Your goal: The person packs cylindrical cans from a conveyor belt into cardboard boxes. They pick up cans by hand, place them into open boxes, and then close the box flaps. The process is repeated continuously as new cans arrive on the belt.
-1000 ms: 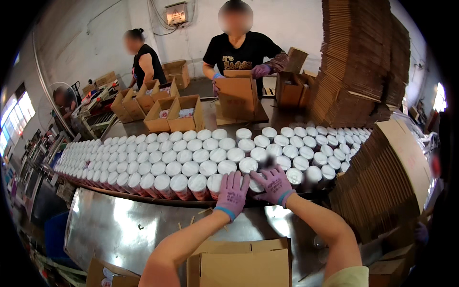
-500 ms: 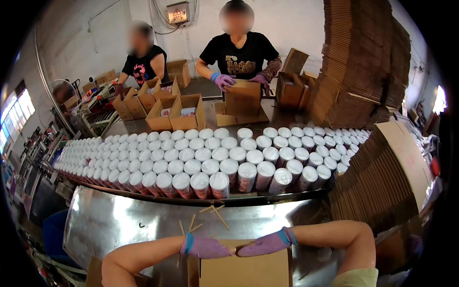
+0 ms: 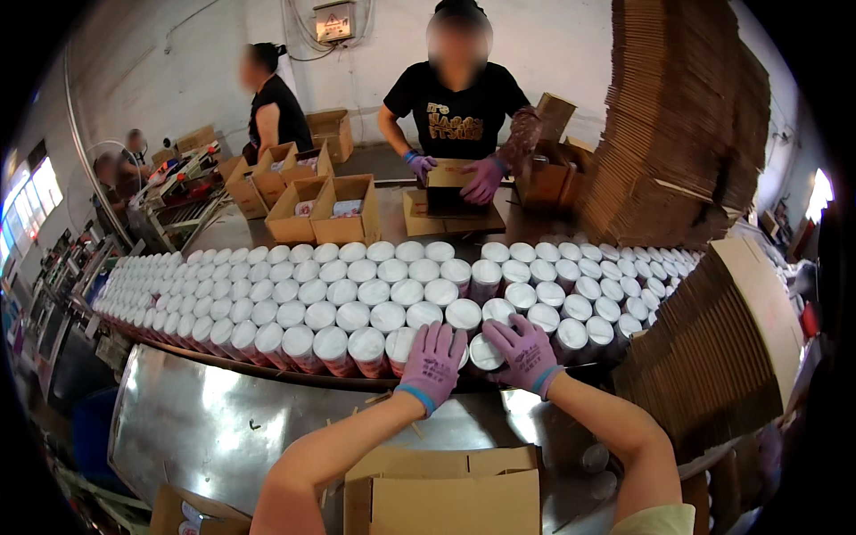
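In front of me, long rows of white-lidded cylindrical cans [image 3: 366, 343] with reddish printed sides stand upright. My left hand [image 3: 432, 366], in a purple glove, reaches over the near edge of the rows, its fingers stretched across the lids. Opposite it, my right hand [image 3: 524, 355], also gloved in purple, lies with extended fingers against the cans. A single can [image 3: 486, 353] shows between the two hands, close to the right thumb; whether it is gripped I cannot tell. Nearest me sits a cardboard box [image 3: 455, 504] with its flaps up, below both forearms.
Folded cardboard [image 3: 704, 330] is stacked at the right, with a taller stack [image 3: 678, 116] behind. Across the rows a co-worker [image 3: 459, 98] handles a carton [image 3: 459, 187]. Open cartons [image 3: 348, 214] stand at the back left. A box holding cans [image 3: 174, 513] sits at the lower left.
Both my hands have left the cardboard box and moved forward to the cans, fingers now spread. The co-worker opposite has tipped the carton, and the other person at the left has turned.
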Tool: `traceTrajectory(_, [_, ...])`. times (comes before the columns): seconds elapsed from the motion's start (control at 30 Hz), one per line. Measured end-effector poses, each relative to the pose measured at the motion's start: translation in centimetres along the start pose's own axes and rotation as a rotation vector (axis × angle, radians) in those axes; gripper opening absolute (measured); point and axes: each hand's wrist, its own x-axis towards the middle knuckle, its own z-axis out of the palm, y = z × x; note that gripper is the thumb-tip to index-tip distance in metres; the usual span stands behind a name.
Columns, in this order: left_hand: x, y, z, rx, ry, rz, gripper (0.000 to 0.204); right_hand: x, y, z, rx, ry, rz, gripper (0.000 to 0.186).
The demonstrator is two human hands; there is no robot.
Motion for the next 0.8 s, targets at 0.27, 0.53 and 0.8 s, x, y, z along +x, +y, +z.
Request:
traceTrajectory(0.27, [-4.7, -0.9, -9.3, -0.561, -0.103, -0.076, 0.078, -1.6, -3.1, -4.8, 0.024, 0.153, -0.178, 0.085])
traceTrajectory(0.53, [-11.2, -1.8, -13.3, -1.134, -1.121, -0.03, 0.073, -2.8, -9.8, -5.8, 1.382, -1.25, -0.231, 0.075])
traceTrajectory(0.8, [-23.3, 1.3, -17.7, -1.217, -0.664, -0.924, 0.054, -6.1, -14.8, -15.5, 1.315, -1.635, 0.161, 0.062])
